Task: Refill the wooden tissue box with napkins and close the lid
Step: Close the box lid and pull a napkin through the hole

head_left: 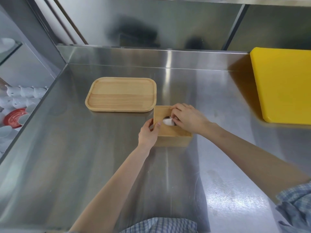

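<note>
My blue checked sleeves (159,225) frame bare steel surface (67,157). Left fingers (149,130) clasp the square light-wooden tissue box's (170,132) left edge; right fingers (186,117) pinch the white napkin (168,122) in its lid slot, with the rounded wooden tray (121,95) just beyond.

On the steel worktop (67,148) the square wooden tissue box (170,132) sat at centre. The rectangular wooden tray (121,95) lay just beside it at ten o'clock; the yellow cutting board (282,84) lay well apart at two o'clock.
</note>
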A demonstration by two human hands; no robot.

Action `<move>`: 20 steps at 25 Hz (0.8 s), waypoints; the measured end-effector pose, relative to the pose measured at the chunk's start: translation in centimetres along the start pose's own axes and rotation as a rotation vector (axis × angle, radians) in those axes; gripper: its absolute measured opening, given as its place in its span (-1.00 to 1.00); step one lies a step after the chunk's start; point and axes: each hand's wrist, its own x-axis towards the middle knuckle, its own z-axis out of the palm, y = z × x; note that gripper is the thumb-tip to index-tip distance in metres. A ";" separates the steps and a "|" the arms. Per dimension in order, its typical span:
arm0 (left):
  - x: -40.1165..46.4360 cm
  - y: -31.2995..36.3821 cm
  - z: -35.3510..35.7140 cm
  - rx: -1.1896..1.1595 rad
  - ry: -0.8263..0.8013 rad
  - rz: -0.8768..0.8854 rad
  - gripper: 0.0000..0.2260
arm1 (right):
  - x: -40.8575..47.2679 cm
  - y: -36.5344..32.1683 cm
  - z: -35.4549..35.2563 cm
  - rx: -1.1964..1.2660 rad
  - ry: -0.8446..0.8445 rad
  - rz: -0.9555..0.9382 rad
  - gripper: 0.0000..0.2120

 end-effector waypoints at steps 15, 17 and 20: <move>-0.1 0.2 -0.1 0.089 0.006 0.048 -0.58 | -0.3 0.2 -0.5 0.161 -0.082 0.051 -0.86; -0.1 0.2 -0.1 0.101 0.008 0.052 -0.58 | -0.3 0.2 -0.5 0.200 -0.081 0.079 -0.91; -0.1 0.2 -0.1 0.093 0.008 0.059 -0.59 | -0.3 0.1 -0.8 0.237 -0.079 0.101 -0.92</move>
